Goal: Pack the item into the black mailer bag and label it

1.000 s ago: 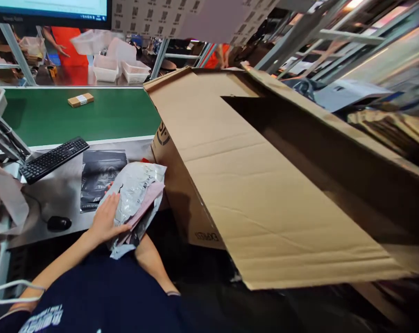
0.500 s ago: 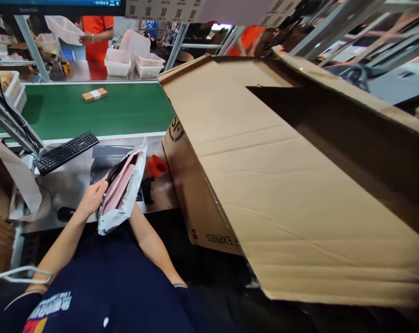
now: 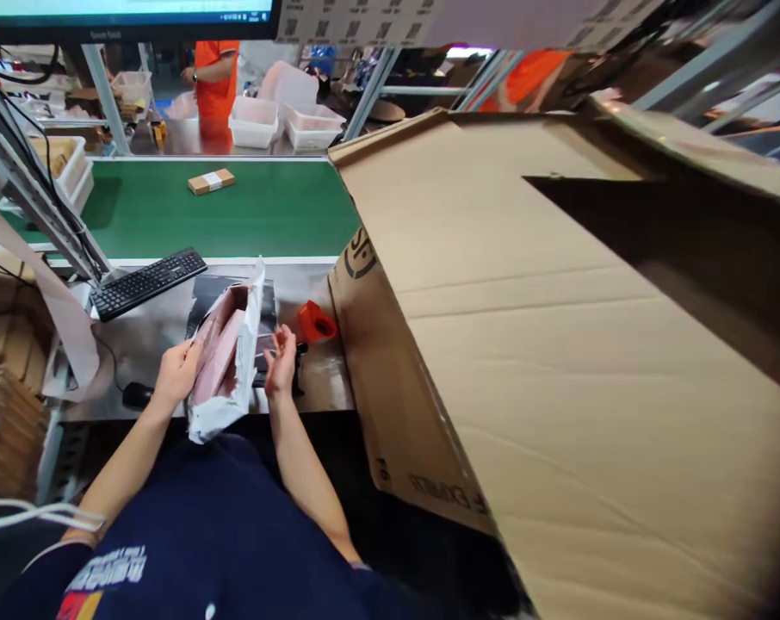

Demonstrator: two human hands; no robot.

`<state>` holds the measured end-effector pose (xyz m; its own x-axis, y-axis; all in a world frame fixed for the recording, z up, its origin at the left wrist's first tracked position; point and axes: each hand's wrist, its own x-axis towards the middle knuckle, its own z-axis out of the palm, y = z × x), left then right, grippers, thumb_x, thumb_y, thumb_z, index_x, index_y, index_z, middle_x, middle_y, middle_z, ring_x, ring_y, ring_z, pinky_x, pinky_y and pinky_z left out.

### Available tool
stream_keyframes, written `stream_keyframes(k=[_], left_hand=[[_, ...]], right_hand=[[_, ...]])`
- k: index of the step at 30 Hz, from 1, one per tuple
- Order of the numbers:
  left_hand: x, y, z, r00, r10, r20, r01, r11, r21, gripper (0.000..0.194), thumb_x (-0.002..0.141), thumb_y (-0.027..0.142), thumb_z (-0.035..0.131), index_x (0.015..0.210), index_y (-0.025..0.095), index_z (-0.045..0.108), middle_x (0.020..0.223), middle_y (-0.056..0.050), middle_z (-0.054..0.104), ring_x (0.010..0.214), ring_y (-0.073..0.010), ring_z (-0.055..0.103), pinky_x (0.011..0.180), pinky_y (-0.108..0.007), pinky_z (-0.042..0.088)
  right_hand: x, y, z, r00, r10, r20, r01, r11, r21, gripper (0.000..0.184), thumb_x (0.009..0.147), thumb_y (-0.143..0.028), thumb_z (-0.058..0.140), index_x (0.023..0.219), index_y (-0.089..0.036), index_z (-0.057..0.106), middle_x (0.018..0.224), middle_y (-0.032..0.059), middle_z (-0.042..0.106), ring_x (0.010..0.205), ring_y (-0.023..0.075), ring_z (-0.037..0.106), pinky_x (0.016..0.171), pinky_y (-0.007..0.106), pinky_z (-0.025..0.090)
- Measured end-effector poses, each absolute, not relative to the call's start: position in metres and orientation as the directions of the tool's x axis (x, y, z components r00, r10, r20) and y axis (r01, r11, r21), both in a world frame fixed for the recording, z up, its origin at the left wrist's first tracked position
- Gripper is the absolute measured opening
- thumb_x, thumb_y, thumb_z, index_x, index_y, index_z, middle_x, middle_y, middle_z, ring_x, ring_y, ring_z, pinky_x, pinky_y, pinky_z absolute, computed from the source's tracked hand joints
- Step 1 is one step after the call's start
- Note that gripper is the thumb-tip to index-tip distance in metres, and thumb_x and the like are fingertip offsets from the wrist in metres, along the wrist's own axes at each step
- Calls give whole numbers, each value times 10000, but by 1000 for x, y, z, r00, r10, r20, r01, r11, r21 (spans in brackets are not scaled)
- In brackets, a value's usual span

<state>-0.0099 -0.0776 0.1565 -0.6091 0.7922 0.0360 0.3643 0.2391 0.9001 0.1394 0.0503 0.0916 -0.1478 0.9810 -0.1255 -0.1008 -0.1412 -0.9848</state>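
In the head view, my left hand (image 3: pixel 178 372) grips the left edge of a white plastic mailer bag (image 3: pixel 251 344), whose mouth gapes towards me. Inside the bag lies something pale pink and flat (image 3: pixel 223 355); its kind I cannot make out. My right hand (image 3: pixel 280 362) is just right of the bag, apart from it, with fingers loosely spread and nothing in them. Behind that hand a black object (image 3: pixel 298 370) is partly hidden on the metal bench. A red tape dispenser-like object (image 3: pixel 316 321) lies a little farther right.
A large open cardboard box (image 3: pixel 416 362) fills the right side. Beyond the bench runs a green conveyor belt (image 3: pixel 280 207) carrying a small brown box (image 3: pixel 211 181). To the left are a keyboard (image 3: pixel 148 282) and a mouse (image 3: pixel 136 396). A person in orange (image 3: pixel 215 86) stands across the belt.
My right hand has come out from behind the mailer bag and off it, to the right. The bag's mouth is wider. The view has shifted left; the person in orange no longer shows a white bin in hand.
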Motion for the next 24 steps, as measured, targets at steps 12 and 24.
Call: stream_keyframes(k=[12,24], left_hand=[[-26,-72,136,-765,635,105,287,191,938,462,1007,451,516,1265,156,762,1315,-111,767,1275,-281,678,1145,-408,490],[15,-60,71,-406,913,-49,510,270,817,638,1002,391,554,1601,185,481,1690,-141,417,1620,-350,287,1337,-567,242]], right_hand=[[162,43,97,-399,915,60,289,187,-939,636,790,-179,593,1421,-230,652,1425,85,683,1361,311,609,1226,491,438],[117,12,57,-392,919,-43,-91,-85,-992,1226,864,-535,725,1699,-135,-79,1783,168,91,1658,287,132,1351,502,192]])
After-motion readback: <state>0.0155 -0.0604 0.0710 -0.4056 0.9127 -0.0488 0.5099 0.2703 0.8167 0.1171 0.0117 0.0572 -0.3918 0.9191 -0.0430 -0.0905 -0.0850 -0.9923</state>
